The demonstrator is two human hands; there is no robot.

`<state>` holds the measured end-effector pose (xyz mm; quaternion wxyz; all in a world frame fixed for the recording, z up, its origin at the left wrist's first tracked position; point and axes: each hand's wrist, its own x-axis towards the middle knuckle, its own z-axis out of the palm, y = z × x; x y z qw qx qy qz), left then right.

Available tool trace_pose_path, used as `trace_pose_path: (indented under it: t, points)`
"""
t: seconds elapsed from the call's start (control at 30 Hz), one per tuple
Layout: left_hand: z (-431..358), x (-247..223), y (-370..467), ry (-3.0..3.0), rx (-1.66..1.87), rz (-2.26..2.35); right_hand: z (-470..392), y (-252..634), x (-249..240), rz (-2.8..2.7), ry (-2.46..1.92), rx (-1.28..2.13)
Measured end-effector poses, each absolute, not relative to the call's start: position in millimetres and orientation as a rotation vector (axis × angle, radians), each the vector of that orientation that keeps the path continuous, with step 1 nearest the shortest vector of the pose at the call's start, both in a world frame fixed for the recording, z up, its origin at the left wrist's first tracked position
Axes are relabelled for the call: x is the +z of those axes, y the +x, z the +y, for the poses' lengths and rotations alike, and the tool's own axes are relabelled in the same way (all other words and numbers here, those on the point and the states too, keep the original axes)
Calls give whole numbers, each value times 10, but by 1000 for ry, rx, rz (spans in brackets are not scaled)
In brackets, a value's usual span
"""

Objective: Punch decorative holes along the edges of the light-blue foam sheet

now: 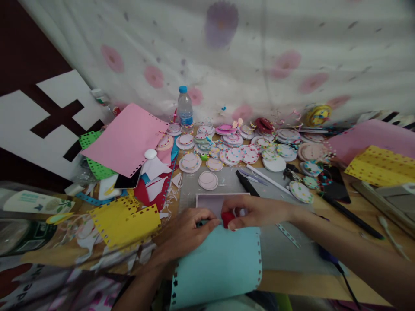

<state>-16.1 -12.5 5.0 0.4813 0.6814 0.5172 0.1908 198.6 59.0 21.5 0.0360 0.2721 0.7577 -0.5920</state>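
Observation:
A sheet of light blue paper (223, 263) hangs over the near table edge, with rows of small shaped holes along its left and right sides. My left hand (191, 229) is closed on its upper left edge, thumb on top. Over the top edge, my right hand (249, 211) grips a small red craft punch (228, 219), mostly covered by the fingers. Just behind both hands lies a shallow white-rimmed box (207, 199), partly hidden by them. Beneath is a grey cutting mat (285, 255).
Many layered paper discs with beads crowd the back, before a water bottle (185, 108). Pink paper (126, 138) and punched yellow paper (126, 222) lie left among scraps. A black pen (248, 183), a white stick (267, 179) and a purple-handled tool (327, 255) lie rightward.

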Motion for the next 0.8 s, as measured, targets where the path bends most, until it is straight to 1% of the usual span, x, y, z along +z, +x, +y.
trace_pose_path:
  t: [0.13,0.27,0.4,0.47,0.53,0.63,0.8]
  points:
    - [-144,61,-166,1708,467,1244,547,1979,209,2250,854,-1902]
    - [-176,34,-175,1830,474,1272,495,1966,200,2294,951,-1852]
    - [-206,-17,-192,1985,544,1262,464,2002,241,2354,933,-1868]
    - [-224,-41,-209,2042,583,1245,453,2057,262,2383,928,-1829]
    - [-245,-62,-232,2066,595,1246,437,2131,260,2413,982,-1705]
    - [-265,-69,-272,2014,538,1289,396,2239,206,2449,1090,-1549]
    - [-137,36,-315,1777,411,1258,340,2285,86,2480,1106,-1684]
